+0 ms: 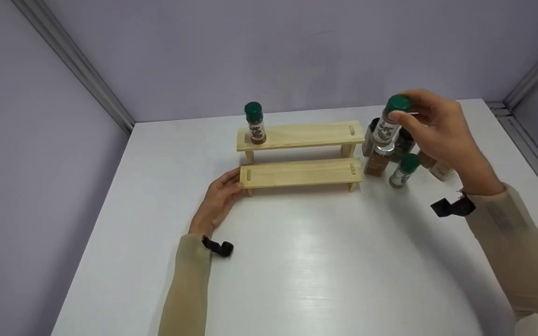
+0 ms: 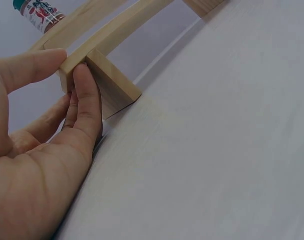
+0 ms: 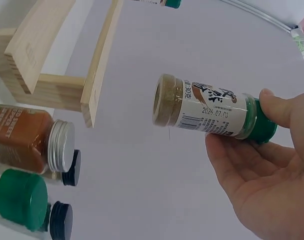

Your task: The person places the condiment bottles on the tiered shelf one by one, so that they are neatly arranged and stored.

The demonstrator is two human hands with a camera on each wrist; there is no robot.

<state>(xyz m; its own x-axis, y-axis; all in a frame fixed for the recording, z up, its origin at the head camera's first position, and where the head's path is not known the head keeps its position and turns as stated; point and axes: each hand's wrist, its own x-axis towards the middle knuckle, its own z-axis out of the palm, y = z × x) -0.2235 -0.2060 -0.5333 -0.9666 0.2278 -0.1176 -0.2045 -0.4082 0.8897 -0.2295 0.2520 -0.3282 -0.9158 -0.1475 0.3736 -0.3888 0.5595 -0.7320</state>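
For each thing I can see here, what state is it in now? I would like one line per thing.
Left hand: fingers grip the left end of the lower shelf.
Right hand: holds the lifted jar by its green cap.
Lifted jar: in the air, capped, above the other jars.
Wooden rack: standing on the table.
Jar on top shelf: upright, capped.
Group of jars: standing right of the rack, capped.

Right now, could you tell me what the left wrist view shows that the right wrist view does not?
Only the left wrist view shows the left hand, thumb on top and fingers against the end of the wooden rack's lower shelf. Only the right wrist view shows the right hand pinching a green-capped spice jar by its cap in the air, above a silver-capped jar and other jars. Both show the rack and the white table.
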